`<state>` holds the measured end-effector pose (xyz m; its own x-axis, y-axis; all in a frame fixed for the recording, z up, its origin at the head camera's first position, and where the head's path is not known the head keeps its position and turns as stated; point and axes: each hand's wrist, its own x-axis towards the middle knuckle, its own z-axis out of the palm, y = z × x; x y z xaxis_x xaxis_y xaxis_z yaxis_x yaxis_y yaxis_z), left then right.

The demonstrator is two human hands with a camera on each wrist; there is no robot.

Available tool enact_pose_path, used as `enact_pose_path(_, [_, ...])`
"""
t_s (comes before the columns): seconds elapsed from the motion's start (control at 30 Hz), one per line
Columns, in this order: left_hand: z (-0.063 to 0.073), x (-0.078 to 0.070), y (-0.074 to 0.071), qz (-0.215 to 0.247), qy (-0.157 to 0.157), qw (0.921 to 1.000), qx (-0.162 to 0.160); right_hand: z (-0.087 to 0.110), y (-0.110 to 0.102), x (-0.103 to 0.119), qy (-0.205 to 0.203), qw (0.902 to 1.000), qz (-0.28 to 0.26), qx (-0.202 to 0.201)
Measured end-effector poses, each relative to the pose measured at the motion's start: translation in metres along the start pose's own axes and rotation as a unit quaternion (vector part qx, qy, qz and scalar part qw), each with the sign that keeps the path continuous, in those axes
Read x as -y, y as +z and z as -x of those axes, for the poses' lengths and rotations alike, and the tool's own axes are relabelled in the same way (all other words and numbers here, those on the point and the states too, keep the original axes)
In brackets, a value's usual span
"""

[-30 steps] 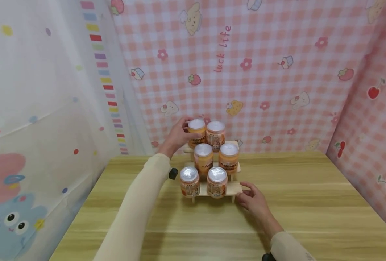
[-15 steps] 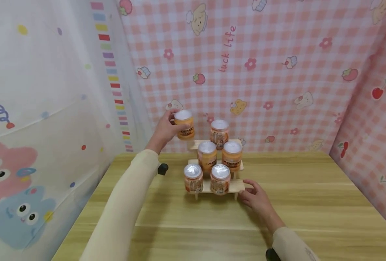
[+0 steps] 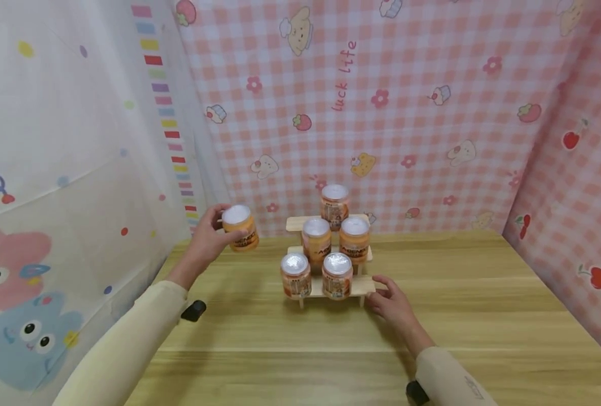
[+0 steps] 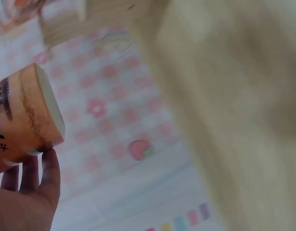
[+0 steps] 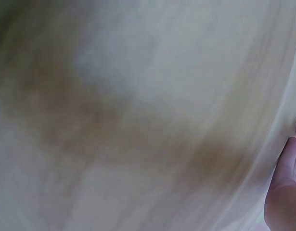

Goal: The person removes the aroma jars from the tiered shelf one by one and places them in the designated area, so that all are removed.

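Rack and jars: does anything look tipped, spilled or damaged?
Nothing is visibly spilled or damaged; five jars stand upright on the rack. The one oddity: the top step looks lopsided, with a single jar and its left end bare, while the left hand holds another jar off to the left.

I get soft, even light, glare on a round silver jar lid (image 3: 294,263), and a blurred pale-yellow wood-grain tabletop (image 4: 234,120) in both wrist views.
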<state>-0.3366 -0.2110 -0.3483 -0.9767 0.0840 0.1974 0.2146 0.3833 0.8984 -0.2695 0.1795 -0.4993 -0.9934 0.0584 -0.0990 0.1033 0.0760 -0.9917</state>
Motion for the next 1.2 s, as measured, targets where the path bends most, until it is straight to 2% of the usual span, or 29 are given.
enact_pose_path(0.1, [0.023,0.019,-0.004,-0.015,-0.003,0.9998,0.01,0.003,0.003,0.002,0.009,0.9999,0.007,-0.005])
enact_pose_path(0.23, [0.05,0.035,-0.002,-0.002,-0.008,0.9998,0.017,0.005,0.004,0.003,0.011,0.9999,0.007,-0.009])
enact_pose_path(0.4, [0.076,0.044,0.009,0.029,-0.022,0.9992,0.019,0.004,0.003,0.005,0.007,0.9999,-0.001,-0.01])
enact_pose_path(0.53, [0.092,0.05,0.024,0.053,-0.026,0.9982,0.015,0.003,0.002,0.006,0.016,0.9998,0.004,-0.009])
enact_pose_path(0.77, [0.113,0.056,0.06,0.079,-0.03,0.9961,0.023,0.002,0.002,0.008,0.016,0.9997,0.012,-0.012])
enact_pose_path(1.0, [0.124,0.058,0.097,0.085,-0.037,0.9926,0.078,0.003,0.001,0.005,0.015,0.9998,0.003,-0.012])
enact_pose_path(1.2, [0.132,0.062,0.116,0.093,-0.022,0.988,0.121,0.003,0.001,0.003,0.013,0.9998,0.013,-0.004])
